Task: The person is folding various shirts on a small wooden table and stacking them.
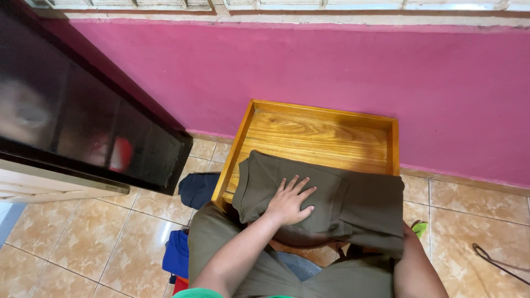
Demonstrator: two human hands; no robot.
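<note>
Olive folded garment (353,204) on wood tray (326,132) w/ left hand (288,204) flat, fingers spread; right hand hidden.

Plain olive-green cloth (331,201) lies on a honey-yellow wooden bench (320,135) with a darker brown grain running across it. The wall (331,72) behind is solid magenta pink. The floor (83,232) has glossy peach tiles with a cream marbled pattern and thin grey joints. A cabinet (83,121) at the left is black, with a blurred red patch behind its dark glass. On the floor lie a navy cloth (197,189), a bright blue cloth (176,254) and, at the right, a lime-green scrap (419,228).
</note>
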